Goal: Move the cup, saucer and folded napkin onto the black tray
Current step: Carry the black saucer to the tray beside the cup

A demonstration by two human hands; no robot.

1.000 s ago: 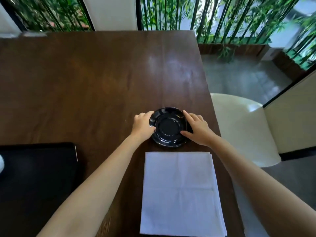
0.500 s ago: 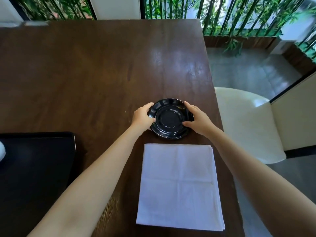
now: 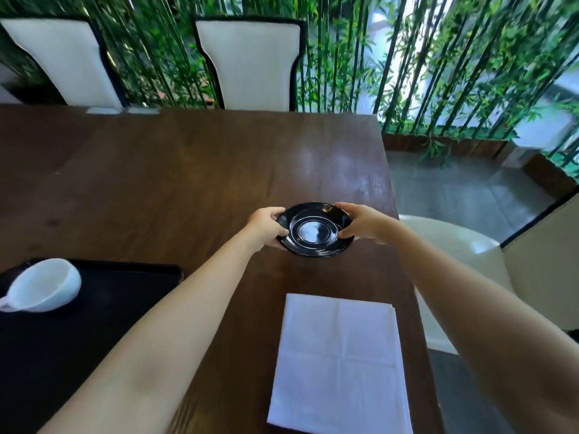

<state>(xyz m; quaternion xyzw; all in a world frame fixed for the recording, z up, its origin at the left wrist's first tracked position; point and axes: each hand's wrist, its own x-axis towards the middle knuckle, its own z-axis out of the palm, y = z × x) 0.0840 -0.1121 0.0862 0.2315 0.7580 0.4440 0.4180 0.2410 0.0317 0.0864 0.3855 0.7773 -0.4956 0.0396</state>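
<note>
A glossy black saucer (image 3: 315,229) is held just above the dark wooden table (image 3: 175,183), tilted slightly toward me. My left hand (image 3: 266,225) grips its left rim and my right hand (image 3: 363,222) grips its right rim. A white folded napkin (image 3: 340,361) lies flat on the table near the front edge, below the saucer. The black tray (image 3: 103,308) sits at the left front. A white cup (image 3: 44,285) lies on its side on the tray's left part.
Two white high-backed chairs (image 3: 250,61) stand at the table's far side before a bamboo screen. A white chair seat (image 3: 451,245) is right of the table. The table's right edge runs close beside the saucer and the napkin.
Both hands have lifted the saucer off the table. My view has tilted up, so the chairs, the cup and more of the tray now show.
</note>
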